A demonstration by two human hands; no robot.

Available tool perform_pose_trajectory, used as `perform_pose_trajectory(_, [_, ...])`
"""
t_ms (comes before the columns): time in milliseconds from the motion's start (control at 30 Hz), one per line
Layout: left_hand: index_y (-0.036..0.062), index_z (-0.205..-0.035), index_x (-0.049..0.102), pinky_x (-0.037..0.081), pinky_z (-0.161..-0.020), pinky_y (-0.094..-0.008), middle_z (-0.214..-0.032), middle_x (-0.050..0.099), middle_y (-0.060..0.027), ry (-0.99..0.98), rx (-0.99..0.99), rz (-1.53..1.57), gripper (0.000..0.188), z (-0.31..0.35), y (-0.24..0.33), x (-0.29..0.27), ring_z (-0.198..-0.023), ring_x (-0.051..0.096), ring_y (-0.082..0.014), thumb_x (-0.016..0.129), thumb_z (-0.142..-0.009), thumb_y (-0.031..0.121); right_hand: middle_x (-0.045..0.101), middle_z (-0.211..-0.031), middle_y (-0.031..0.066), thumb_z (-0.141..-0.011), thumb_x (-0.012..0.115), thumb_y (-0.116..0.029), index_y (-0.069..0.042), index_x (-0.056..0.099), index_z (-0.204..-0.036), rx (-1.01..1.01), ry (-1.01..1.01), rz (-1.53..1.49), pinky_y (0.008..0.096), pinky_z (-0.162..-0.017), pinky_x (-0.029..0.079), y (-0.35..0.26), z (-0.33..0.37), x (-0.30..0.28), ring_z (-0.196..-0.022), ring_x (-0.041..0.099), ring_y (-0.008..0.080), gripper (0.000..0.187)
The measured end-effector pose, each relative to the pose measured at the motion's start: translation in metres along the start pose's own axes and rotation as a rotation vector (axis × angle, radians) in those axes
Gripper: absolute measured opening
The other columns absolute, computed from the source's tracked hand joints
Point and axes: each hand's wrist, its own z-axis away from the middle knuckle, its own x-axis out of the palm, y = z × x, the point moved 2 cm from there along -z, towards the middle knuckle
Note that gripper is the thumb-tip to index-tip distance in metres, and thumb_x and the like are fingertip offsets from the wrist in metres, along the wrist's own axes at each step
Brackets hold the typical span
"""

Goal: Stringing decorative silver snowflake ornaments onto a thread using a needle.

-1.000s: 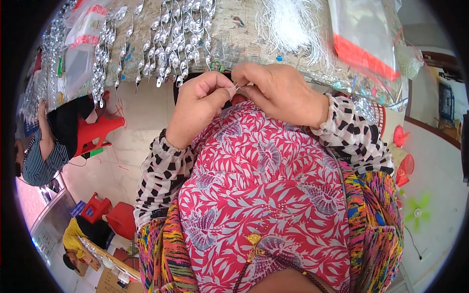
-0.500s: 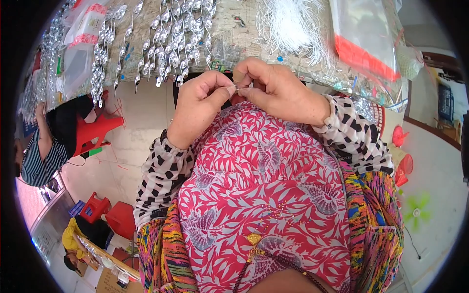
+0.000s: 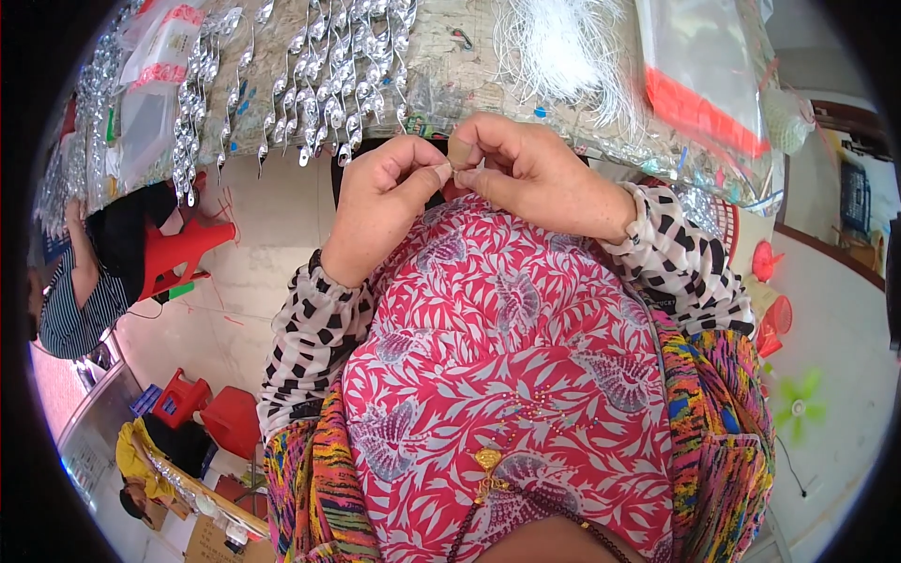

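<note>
Close together at the table's near edge, my two hands meet fingertip to fingertip. My left hand (image 3: 383,199) is closed in a pinch of thumb and forefinger. My right hand (image 3: 544,178) pinches just beside it, a tan cover on one of its fingers. Between the fingertips is a thin white string (image 3: 452,173), mostly hidden by the fingers. Beyond my hands, a loose bundle of white strings (image 3: 561,52) lies on the table. Twisted silver strands (image 3: 345,80) hang over the table's edge to the left of it.
The worn table (image 3: 450,80) also bears clear plastic bags with red bands (image 3: 699,103) at right and a wrapped pack (image 3: 164,75) at left. A red stool (image 3: 183,249) stands beside a person in a striped top (image 3: 84,305). Another person in yellow (image 3: 136,450) sits lower left.
My fingertips have drawn slightly closer together, and less of the white string shows between them. Otherwise my hands keep nearly the same place.
</note>
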Motion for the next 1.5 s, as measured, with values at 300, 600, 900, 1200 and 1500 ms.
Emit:
perform_pose_trajectory(300, [0.0002,-0.087,0.060,0.038,-0.055,-0.0179,-0.076,0.061,0.0004,0.013,-0.030,0.077,0.006,-0.001,-0.001,0.000,-0.063,0.048,-0.0024,0.057,-0.087,0.005,0.060,-0.091,0.0017,-0.091,0.053,-0.002,-0.005,0.050,-0.099,0.088,-0.008,-0.184,0.0195,-0.065,0.045,-0.003,-0.001,-0.001,-0.084,0.057,0.0059,0.009])
perform_pose_trajectory(600, [0.0016,-0.088,0.061,0.036,-0.053,-0.0170,-0.076,0.061,0.0009,-0.008,-0.081,0.074,0.007,0.001,0.002,-0.001,-0.061,0.047,-0.0020,0.057,-0.087,0.007,0.062,-0.093,0.0021,-0.090,0.054,-0.003,-0.005,0.048,-0.105,0.137,0.002,-0.111,0.0188,-0.063,0.046,-0.002,-0.004,-0.006,-0.084,0.059,0.0060,0.015])
perform_pose_trajectory(900, [0.0045,-0.087,0.062,0.034,-0.051,-0.0185,-0.071,0.056,0.0032,-0.102,-0.281,0.265,0.006,0.000,-0.003,-0.004,-0.058,0.045,-0.0038,0.059,-0.084,0.008,0.063,-0.071,0.0044,-0.083,0.057,-0.003,-0.006,0.049,-0.100,0.113,-0.038,0.281,0.0261,-0.055,0.045,-0.016,-0.008,-0.012,-0.063,0.060,0.0119,0.018])
perform_pose_trajectory(1200, [0.0036,-0.088,0.062,0.035,-0.053,-0.0184,-0.073,0.056,0.0035,-0.087,-0.335,0.206,0.007,0.001,-0.005,0.008,-0.059,0.045,-0.0035,0.057,-0.084,0.006,0.061,-0.066,0.0154,-0.079,0.059,-0.015,-0.007,0.053,-0.097,-0.184,-0.102,0.983,0.0446,-0.055,0.047,-0.028,-0.016,-0.006,-0.064,0.062,0.0348,0.020])
perform_pose_trajectory(1500, [0.0035,-0.091,0.062,0.036,-0.057,-0.0184,-0.078,0.058,0.0033,-0.075,-0.325,0.193,0.009,0.005,-0.004,0.013,-0.063,0.046,-0.0031,0.055,-0.086,0.005,0.061,-0.066,0.0148,-0.079,0.059,-0.015,-0.006,0.053,-0.094,-0.335,-0.197,1.104,0.0445,-0.056,0.047,-0.034,-0.022,-0.007,-0.065,0.063,0.0344,0.019])
